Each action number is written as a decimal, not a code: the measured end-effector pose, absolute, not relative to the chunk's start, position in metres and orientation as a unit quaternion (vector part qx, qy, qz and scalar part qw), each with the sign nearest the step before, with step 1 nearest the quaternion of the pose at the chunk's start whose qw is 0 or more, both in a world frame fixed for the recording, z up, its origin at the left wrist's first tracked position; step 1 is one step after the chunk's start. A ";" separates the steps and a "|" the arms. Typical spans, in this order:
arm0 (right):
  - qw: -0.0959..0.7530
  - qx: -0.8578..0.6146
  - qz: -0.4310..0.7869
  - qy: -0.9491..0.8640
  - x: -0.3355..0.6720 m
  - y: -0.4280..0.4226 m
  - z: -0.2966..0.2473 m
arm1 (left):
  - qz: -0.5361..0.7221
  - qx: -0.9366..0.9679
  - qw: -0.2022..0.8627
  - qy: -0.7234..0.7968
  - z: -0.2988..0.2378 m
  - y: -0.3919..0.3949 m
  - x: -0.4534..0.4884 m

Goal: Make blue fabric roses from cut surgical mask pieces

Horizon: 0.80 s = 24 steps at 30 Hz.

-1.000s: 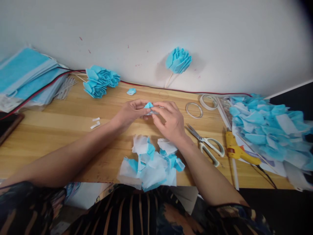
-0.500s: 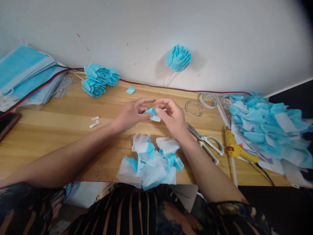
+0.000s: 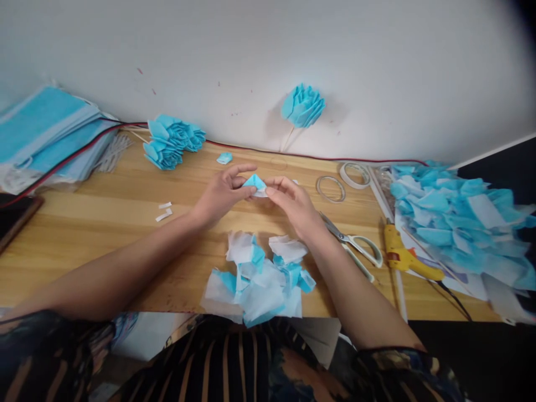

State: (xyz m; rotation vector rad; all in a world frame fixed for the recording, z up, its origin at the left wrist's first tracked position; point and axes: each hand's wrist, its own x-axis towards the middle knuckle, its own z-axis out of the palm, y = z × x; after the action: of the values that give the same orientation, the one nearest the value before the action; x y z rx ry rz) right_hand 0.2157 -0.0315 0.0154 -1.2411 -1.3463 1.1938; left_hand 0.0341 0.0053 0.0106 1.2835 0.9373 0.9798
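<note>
Between my two hands is a small piece of blue-and-white fabric (image 3: 255, 182), folded to a peak at the top with a white lower edge. My left hand (image 3: 221, 192) pinches its left corner between thumb and fingers. On the other side, the thumb and fingers of my right hand (image 3: 291, 201) grip the right corner. Nearer to me on the wooden table lies a loose heap of blue and white fabric pieces (image 3: 263, 285). A small folded blue piece (image 3: 225, 158) rests beyond my left hand.
Blue fabric flowers (image 3: 173, 139) lie at the back left beside stacked face masks (image 3: 50, 128). One flower (image 3: 304, 106) stands against the wall. To the right are tape rolls (image 3: 355, 175), scissors (image 3: 355, 245), a yellow glue gun (image 3: 404, 254) and a large petal pile (image 3: 460, 212).
My fingers have spread to the fabric's two corners, and its blue peak now shows plainly between them. My right hand has shifted slightly down. The view has tilted up a little.
</note>
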 end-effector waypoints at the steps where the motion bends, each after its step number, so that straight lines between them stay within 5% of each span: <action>1: 0.455 -0.501 0.489 -0.551 0.214 -0.032 0.014 | 0.427 0.544 0.601 0.402 0.011 0.005 0.034; 24: 0.449 -0.505 0.425 -0.603 0.214 -0.026 -0.003 | 0.453 0.521 0.614 0.383 0.004 0.002 0.040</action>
State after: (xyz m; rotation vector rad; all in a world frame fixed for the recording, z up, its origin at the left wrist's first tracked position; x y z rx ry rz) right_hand 0.2143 -0.0262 -0.0027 -1.2491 -1.4909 1.0517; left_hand 0.0401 0.0019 0.0037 1.2001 0.8824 1.0449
